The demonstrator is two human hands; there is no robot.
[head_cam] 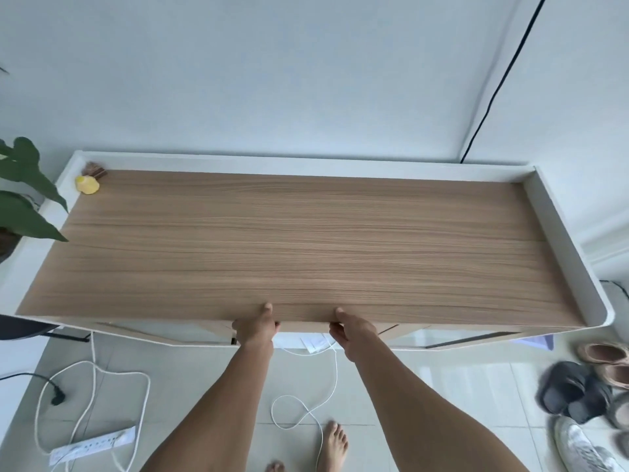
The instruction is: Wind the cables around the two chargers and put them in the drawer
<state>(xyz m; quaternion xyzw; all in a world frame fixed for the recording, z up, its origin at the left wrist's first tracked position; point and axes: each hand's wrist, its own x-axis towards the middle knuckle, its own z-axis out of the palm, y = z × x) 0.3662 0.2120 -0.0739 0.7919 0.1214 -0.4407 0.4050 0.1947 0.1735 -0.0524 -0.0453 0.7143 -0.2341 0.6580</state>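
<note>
My left hand (256, 327) and my right hand (350, 330) both hold the front edge of the wooden cabinet top (306, 240), thumbs on the wood and fingers curled out of sight below. Between them, under the edge, a narrow gap shows white, paper-like items (315, 344) in what looks like a slightly open drawer. A thin white charger cable (335, 369) hangs from that gap beside my right hand and loops on the floor tiles (292, 415). No charger body is clearly visible.
A white power strip (92, 444) with a thick cord and a black plug (58, 398) lie on the floor at left. Several shoes (578, 396) sit at right. A plant (23, 199) stands left, and a yellow object (87, 184) sits back left. My bare feet (335, 444) are below.
</note>
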